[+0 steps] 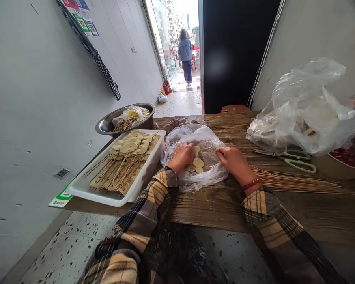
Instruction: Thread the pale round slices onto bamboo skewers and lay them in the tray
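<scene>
An unfolded clear plastic bag [207, 138] lies on the wooden table, with several pale round potato slices [198, 163] inside. My left hand [183, 156] reaches into the bag, its fingers curled in at a slice beside the pile; the fingertips are partly hidden. Over the bag's right side, my right hand [232, 159] pinches what looks like a thin bamboo skewer, its tip towards the left hand. A bundle of bare skewers [301, 182] lies under and right of my right wrist. Left of the bag, a white tray [149, 167] holds skewered slices [128, 147] in a heap.
Behind the tray stands a metal bowl [103, 127] with bagged skewers. To the right are green-handled scissors [300, 165], a bulky plastic bag [310, 106] and a tub [328, 165] of red items. A person [185, 53] stands at the doorway beyond the wooden table [207, 213].
</scene>
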The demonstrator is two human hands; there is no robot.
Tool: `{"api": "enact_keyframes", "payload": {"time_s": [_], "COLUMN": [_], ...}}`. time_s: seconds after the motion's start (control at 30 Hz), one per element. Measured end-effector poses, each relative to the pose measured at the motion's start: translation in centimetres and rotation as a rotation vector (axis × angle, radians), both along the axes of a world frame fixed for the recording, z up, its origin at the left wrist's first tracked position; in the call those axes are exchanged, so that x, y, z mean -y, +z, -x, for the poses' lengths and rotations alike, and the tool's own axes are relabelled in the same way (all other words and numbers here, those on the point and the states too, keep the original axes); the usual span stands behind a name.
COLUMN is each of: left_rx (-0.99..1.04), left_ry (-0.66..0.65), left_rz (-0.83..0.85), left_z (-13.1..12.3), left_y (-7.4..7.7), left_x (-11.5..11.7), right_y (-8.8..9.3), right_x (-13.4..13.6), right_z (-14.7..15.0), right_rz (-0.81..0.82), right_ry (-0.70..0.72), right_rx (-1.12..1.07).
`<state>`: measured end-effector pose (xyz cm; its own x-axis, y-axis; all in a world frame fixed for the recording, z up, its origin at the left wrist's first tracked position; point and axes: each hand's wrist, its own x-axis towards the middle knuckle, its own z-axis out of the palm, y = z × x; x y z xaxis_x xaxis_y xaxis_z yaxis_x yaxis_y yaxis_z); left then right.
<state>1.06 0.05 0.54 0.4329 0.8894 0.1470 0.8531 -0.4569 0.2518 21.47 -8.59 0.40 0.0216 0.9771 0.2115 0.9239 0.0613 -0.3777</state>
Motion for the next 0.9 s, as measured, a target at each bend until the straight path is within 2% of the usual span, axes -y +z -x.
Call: {"api": "enact_keyframes", "payload": {"time_s": [0.07, 0.13, 0.27, 0.33, 0.43, 0.47, 0.53, 0.6, 0.67, 0.77, 0.9], "left_rx": [-0.045, 0.018, 0.34, 0.461, 0.437, 0.413, 0.41, 0.472, 0.565, 0.628, 0.463], "left_ry": [0.016, 0.025, 0.006, -0.001, 0.006, -0.02, -0.113, -0.182, -0.172, -0.101, -0.066], "left_rz": [0.028, 0.084, 0.221, 0.182, 0.031, 0.036, 0.165, 0.328, 0.399, 0.365, 0.249], "left_z": [0.0, 0.1, 0.2, 0.2, -0.1, -0.2, -0.2, 0.1, 0.8, 1.9, 2.4], "left_y": [0.1, 0.1, 0.8, 1.8, 3.4, 3.8, 4.2, 4.3, 4.3, 4.3, 3.6], "left_x": [-0.4, -0.8, -0.8, -0.4, 0.7, 1.1, 1.8, 2.2, 2.3, 2.1, 2.1], "right_y": [0.0, -0.1, 0.0, 0.0, 0.1, 0.2, 0.2, 0.3, 0.3, 0.3, 0.3], "right_x": [-0.1, -0.1, -0.1, -0.1, 0.0, 0.1, 0.1, 0.1, 0.1, 0.0, 0.1], "right_z": [0.0, 0.0, -0.1, -0.1, 0.0, 0.0, 0.1, 0.1, 0.0, 0.0, 0.0], "right_rz": [0.003, 0.005, 0.0, -0.01, -0.017, -0.014, -0.007, -0.003, -0.004, -0.003, 0.005], "right_ry": [-0.006, -0.008, -0.005, -0.008, -0.014, -0.015, -0.015, -0.011, -0.006, -0.009, -0.013], "right_rx": [-0.003, -0.013, -0.013, -0.009, -0.009, -0.01, -0.011, -0.014, -0.015, -0.018, -0.024]}}
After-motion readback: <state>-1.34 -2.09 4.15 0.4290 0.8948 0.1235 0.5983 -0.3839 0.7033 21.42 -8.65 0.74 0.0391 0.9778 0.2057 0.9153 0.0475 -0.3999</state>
